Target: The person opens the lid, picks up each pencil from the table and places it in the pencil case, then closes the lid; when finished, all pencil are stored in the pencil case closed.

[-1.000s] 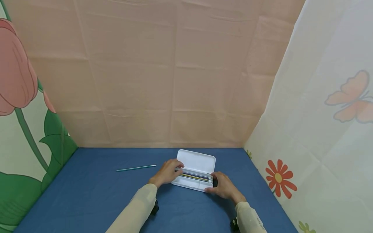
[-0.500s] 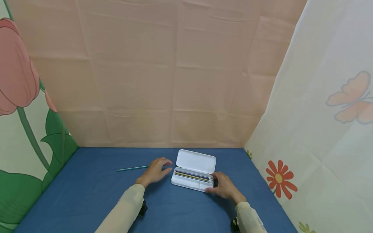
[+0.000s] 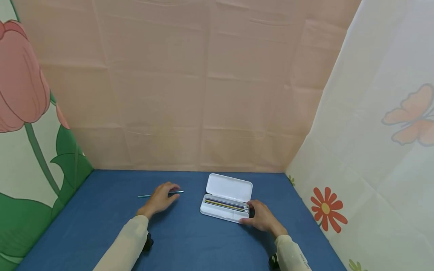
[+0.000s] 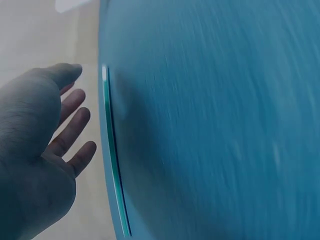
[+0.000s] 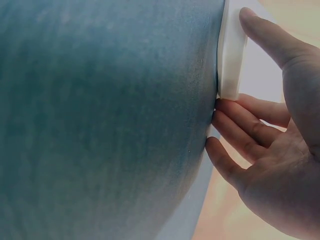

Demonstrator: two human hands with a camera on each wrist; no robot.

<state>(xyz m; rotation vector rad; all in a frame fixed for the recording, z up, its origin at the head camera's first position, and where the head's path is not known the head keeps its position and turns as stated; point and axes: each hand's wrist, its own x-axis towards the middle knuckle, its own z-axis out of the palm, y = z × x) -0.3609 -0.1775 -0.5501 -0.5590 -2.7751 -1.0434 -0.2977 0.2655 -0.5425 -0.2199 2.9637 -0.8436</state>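
Observation:
An open white pencil case (image 3: 217, 214) lies on the blue table, its lid (image 3: 228, 187) tilted back, with several pencils (image 3: 224, 204) inside. My right hand (image 3: 262, 217) grips the right end of the case. The right wrist view shows the thumb on the white side wall (image 5: 231, 60) and fingers at its end. To the left, my left hand (image 3: 161, 198) hovers by a green pencil (image 4: 112, 145), fingers apart and holding nothing. In the head view this hand covers the pencil's middle; its white-tipped end points right, towards the case.
The blue tabletop (image 3: 203, 244) meets a tan cloth backdrop (image 3: 190, 113) along its far edge. Printed hangings stand at the sides, a tulip one (image 3: 20, 82) on the left and a white one with a red flower (image 3: 327, 209) on the right.
My left hand has moved left from the pencil case to the green pencil, uncovering the case's left end. The right hand stays at the case, which has not moved.

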